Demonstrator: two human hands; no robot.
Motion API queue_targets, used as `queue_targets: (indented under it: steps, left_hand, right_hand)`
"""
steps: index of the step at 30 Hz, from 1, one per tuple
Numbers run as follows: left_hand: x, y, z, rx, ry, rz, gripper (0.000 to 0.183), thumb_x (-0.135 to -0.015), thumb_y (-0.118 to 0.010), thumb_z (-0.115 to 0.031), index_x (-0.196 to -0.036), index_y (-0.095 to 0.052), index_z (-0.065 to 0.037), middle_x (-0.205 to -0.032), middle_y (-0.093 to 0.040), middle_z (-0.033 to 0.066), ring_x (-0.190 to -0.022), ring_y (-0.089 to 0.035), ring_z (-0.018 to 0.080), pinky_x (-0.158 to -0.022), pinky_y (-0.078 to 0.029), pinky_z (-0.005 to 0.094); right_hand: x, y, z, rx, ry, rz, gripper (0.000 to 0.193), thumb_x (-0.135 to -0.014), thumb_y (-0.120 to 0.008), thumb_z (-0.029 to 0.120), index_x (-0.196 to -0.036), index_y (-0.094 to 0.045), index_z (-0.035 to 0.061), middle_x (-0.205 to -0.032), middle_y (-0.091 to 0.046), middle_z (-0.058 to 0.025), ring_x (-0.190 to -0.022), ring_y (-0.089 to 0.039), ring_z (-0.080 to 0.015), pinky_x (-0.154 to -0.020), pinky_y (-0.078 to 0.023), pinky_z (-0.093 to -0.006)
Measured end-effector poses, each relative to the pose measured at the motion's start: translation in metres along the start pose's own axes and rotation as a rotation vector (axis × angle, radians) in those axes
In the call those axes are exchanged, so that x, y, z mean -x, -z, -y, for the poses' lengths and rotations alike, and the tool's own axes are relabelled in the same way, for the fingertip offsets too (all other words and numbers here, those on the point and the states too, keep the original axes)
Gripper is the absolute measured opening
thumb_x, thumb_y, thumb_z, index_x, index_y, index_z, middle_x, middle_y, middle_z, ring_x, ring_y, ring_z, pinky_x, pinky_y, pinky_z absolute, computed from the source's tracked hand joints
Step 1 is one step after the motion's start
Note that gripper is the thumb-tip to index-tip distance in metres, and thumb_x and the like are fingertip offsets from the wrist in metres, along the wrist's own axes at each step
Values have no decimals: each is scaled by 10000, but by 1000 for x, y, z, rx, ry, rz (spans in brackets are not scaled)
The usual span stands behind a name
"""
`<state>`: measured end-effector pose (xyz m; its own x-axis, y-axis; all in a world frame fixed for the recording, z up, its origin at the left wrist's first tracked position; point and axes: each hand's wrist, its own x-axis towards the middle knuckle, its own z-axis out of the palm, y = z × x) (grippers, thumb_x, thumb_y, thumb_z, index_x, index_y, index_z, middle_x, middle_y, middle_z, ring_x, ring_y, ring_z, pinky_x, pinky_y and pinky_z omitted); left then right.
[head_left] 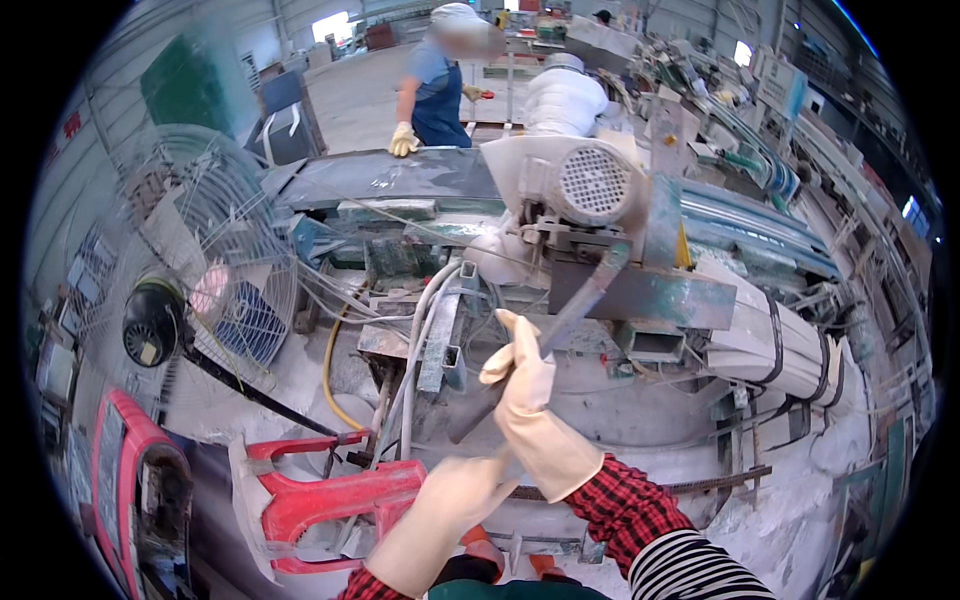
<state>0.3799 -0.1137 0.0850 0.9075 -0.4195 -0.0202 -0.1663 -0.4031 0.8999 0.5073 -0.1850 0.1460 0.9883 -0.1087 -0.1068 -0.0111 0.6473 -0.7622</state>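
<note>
Pretty crowded spot: a big wire-cage fan [215, 260] is off to the left, a red plastic chair [345, 500] sits just left of the left hand [450, 500], and pale hoses [418, 330] plus a yellow hose [333, 370] droop between fan and machine. The motor [595, 183] with the round vented cover looms ahead, and the grey bar [590, 300] slopes down and left from below it, right where the right hand [525, 400] is. That hand lies across the bar and covers its middle, so I can't tell how tightly it's wrapped. The left one is motion-blurred near the right wrist, so can't tell its grip either. Left forearm's cut off at the bottom. Past the machine, a co-worker [440, 100] has one gloved hand on a dark slab [390, 178]. Elbow room's mostly over the dusty floor [800, 490] at right, below the strapped bundle [770, 340].
</note>
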Motion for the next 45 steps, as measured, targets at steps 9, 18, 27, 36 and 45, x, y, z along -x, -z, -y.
queue_targets:
  steps: [9,18,27,36,45]
  left_hand:
    - [-46,-3,-42,1966,-189,-971,570,-1034,-484,-397,-1484,-421,-52,-1486,-507,105,-1335,-516,278,-1140,-406,419]
    - [-61,19,29,2374,-241,-1038,341,-1017,-433,-197,-1114,-707,-20,-1082,-743,102,-1076,-687,284,-996,-563,480]
    - [-86,127,63,1551,-64,-1349,275,-1000,-493,-257,-1112,-683,-92,-1059,-722,83,-930,-714,250,-821,-631,399]
    - [-271,314,-118,858,-150,-1036,397,-993,-601,-332,-1159,-630,27,-988,-715,43,-905,-667,104,-662,-549,199]
    - [-475,69,-326,-157,42,-214,511,-932,-636,-492,-1154,-660,-33,-789,-653,50,-516,-565,128,-528,-520,286]
  right_hand:
    - [5,53,49,419,-290,487,502,-980,-611,391,-1354,-580,58,-1087,-703,-136,-1054,-659,-217,-921,-510,-335]
    - [-136,198,248,1438,1350,-208,279,-945,-587,176,-1187,-648,52,-958,-700,-237,-837,-659,-423,-763,-526,-477]
    - [-188,253,213,1409,835,-272,275,-1027,-533,218,-1207,-642,41,-1165,-670,-186,-1091,-612,-366,-969,-475,-432]
    - [-187,255,220,1363,969,-284,299,-970,-622,208,-1244,-643,90,-979,-669,-165,-917,-613,-370,-822,-501,-459]
    - [-179,237,219,1364,782,-229,314,-993,-572,219,-1278,-627,99,-1017,-666,-177,-924,-603,-383,-842,-481,-481]
